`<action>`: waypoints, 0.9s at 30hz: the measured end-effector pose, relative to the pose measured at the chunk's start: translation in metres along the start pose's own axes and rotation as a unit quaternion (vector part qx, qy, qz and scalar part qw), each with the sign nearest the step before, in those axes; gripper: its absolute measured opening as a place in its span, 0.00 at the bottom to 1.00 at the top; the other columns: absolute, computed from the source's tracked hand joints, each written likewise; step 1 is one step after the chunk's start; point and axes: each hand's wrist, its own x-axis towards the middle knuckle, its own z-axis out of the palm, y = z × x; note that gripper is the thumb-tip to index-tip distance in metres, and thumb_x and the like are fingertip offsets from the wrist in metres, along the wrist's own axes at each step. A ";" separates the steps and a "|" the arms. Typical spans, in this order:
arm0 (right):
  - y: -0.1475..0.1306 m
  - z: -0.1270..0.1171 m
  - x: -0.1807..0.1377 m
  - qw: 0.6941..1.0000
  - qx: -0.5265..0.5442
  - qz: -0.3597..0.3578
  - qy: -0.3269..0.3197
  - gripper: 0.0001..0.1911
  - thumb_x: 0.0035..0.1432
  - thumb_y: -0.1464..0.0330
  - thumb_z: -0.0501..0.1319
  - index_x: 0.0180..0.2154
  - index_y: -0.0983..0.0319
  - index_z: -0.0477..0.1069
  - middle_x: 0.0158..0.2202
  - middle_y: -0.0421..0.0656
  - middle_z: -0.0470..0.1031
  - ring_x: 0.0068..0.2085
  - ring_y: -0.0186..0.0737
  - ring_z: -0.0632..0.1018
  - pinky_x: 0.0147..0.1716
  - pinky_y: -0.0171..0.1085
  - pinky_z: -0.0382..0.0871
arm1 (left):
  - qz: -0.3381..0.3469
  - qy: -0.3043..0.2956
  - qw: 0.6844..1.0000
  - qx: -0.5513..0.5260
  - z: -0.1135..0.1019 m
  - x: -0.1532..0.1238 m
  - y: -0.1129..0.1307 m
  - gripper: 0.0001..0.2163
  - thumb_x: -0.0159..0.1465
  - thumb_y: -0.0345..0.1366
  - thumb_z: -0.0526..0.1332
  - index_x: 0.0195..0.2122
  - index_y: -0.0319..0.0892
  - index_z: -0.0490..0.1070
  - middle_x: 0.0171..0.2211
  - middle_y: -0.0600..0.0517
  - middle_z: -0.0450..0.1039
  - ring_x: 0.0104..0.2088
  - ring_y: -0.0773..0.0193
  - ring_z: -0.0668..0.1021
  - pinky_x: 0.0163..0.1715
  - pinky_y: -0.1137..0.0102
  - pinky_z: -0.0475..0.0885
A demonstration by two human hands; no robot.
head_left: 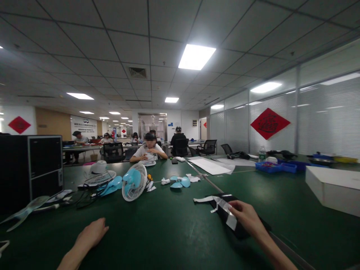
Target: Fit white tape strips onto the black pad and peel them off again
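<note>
My right hand (244, 213) is closed at the fingertips on a shiny whitish strip (221, 204) that looks like paper or plastic film. The strip lies over a dark flat object (239, 230), whose kind I cannot make out; a narrow pale band (203, 200) sticks out at its far left end. My left hand (91, 231) rests on the green table (157, 232) with its fingers curled in, and nothing shows in it. Ahead of that hand, a small fan with a white grille and light blue blades (134, 182) stands tilted.
A light blue fan blade (180, 182) lies mid-table. At left are a black computer case (45, 161) and tangled cables (84, 197). White sheets (209, 165), blue trays (270, 167) and a white box (333, 187) lie to the right. A person (149, 150) sits opposite.
</note>
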 end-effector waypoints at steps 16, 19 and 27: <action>-0.010 0.046 -0.031 0.923 -0.230 -0.295 -0.088 0.13 0.57 0.75 0.50 0.36 0.60 0.71 0.37 0.45 0.72 0.39 0.40 0.74 0.39 0.36 0.67 | 0.004 0.020 1.000 0.022 0.004 0.004 -0.003 0.12 0.62 0.41 0.50 0.38 0.41 0.68 0.42 0.43 0.75 0.40 0.55 0.78 0.35 0.66 0.70; -0.013 0.046 -0.035 0.916 -0.246 -0.280 -0.147 0.12 0.55 0.76 0.51 0.35 0.60 0.71 0.37 0.44 0.71 0.38 0.39 0.74 0.37 0.34 0.67 | 0.007 0.009 1.000 0.013 0.005 0.007 -0.006 0.12 0.62 0.41 0.50 0.38 0.42 0.68 0.42 0.43 0.75 0.40 0.56 0.78 0.35 0.66 0.70; -0.017 0.045 -0.037 0.919 -0.245 -0.257 -0.171 0.10 0.56 0.73 0.50 0.36 0.60 0.70 0.37 0.44 0.71 0.37 0.38 0.74 0.36 0.34 0.65 | 0.013 0.006 1.000 0.025 0.005 0.007 -0.006 0.12 0.62 0.41 0.50 0.39 0.41 0.68 0.43 0.42 0.75 0.40 0.56 0.78 0.36 0.66 0.70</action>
